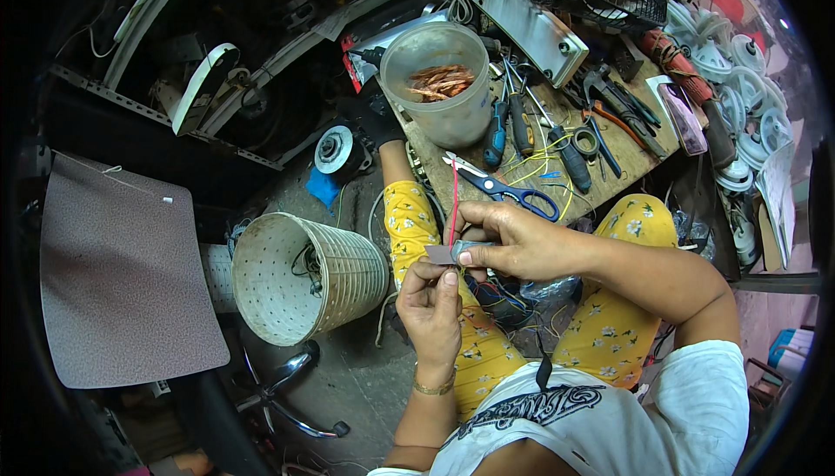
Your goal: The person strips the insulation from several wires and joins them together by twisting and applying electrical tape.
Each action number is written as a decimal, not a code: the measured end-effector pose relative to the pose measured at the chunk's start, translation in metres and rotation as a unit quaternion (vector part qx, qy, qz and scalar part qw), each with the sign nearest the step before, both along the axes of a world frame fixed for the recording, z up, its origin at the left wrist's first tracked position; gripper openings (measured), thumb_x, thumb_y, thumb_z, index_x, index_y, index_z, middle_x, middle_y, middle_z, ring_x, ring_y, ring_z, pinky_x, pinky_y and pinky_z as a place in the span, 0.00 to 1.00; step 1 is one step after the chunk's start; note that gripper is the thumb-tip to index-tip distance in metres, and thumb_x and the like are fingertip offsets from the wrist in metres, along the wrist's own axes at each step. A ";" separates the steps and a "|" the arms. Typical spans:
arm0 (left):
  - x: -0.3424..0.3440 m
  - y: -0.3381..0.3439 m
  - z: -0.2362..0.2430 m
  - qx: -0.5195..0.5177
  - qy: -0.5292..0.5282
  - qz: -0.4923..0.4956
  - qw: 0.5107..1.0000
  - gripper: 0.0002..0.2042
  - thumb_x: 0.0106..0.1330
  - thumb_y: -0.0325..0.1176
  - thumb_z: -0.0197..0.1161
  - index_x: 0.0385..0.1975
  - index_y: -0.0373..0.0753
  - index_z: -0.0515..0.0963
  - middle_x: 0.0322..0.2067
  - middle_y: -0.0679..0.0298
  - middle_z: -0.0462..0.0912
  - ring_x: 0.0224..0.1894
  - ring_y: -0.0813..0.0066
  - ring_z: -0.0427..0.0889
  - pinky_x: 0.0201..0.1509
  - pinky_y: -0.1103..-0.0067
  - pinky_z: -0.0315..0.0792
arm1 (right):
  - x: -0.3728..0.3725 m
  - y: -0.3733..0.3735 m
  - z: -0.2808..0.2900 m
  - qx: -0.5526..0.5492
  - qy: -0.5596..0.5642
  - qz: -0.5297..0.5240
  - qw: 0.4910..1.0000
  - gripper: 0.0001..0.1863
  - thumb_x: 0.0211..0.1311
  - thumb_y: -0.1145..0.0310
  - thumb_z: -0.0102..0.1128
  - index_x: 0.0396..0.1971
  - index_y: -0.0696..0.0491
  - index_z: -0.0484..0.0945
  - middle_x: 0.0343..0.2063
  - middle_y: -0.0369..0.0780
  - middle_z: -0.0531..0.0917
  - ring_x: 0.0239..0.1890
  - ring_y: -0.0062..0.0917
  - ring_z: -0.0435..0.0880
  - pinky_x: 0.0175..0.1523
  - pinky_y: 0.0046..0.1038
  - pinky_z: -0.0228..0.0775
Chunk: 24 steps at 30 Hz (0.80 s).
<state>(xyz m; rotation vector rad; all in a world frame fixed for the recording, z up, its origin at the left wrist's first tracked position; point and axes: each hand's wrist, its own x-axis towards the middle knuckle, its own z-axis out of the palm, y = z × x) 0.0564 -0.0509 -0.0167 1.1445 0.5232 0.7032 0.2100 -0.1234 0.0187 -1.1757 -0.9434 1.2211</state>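
Apparently positioning a small, flat grey strip (439, 255): right hand (515, 237) pinches it, left hand's (431, 309) grip is unclear; next calls for steadiness.

I note a head-worn fisheye, left of its pair, looking steeply down past the wearer's white T-shirt (609, 434). Left hand (430, 312) and right hand (509, 237) near, mid-view; wooden workbench (628, 169) farther, toward the top. Corners black.

Small grey-brown strip (440, 255) pinched roughly level in right fingers (480, 256); thin red wire (455, 193) held upright beside it, top end free.
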 end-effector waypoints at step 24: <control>-0.023 -0.005 -0.006 0.033 0.041 -0.011 0.999 0.03 0.64 0.25 0.58 0.32 0.37 0.70 0.23 0.72 0.70 0.14 0.92 0.59 0.14 0.91 0.53 | 0.029 -0.004 0.008 -0.037 0.038 -0.072 0.996 0.09 0.64 0.72 0.53 0.42 0.57 0.69 0.22 0.33 0.76 0.22 0.11 0.70 0.24 0.15 0.61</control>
